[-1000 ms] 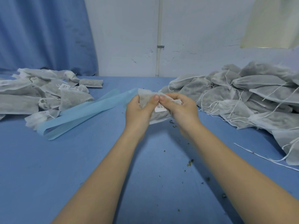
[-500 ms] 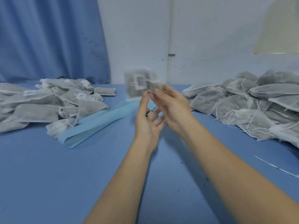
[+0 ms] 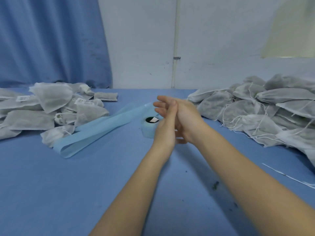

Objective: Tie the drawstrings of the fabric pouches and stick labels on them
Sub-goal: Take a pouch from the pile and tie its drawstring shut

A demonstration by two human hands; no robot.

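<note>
Head view: both hands are seen raised above the blue bench (image 3: 51, 193), the left hand (image 3: 166, 124) laid against the right hand (image 3: 180, 120), fingers extended and nothing held in either grip. A label roll (image 3: 150, 127) with a white label (image 3: 154, 119) showing at its top stands on the bench just beside and partly behind the left hand, and its blue backing strip (image 3: 95, 128) trails away to the left. Labelled pouches (image 3: 51, 106) are heaped at the far left; a larger heap of untied pouches (image 3: 255, 113), drawstrings loose, lies at the right, well apart from both grips. No pouch is in hand, so the next one is judged to be due from the right heap. Tangled drawstrings there could drag 2 pouches out together, and the roll could be knocked over by the left wrist, so close is it. A loose string (image 3: 288, 176) lies on the bench near the right forearm and could be swept off.
</note>
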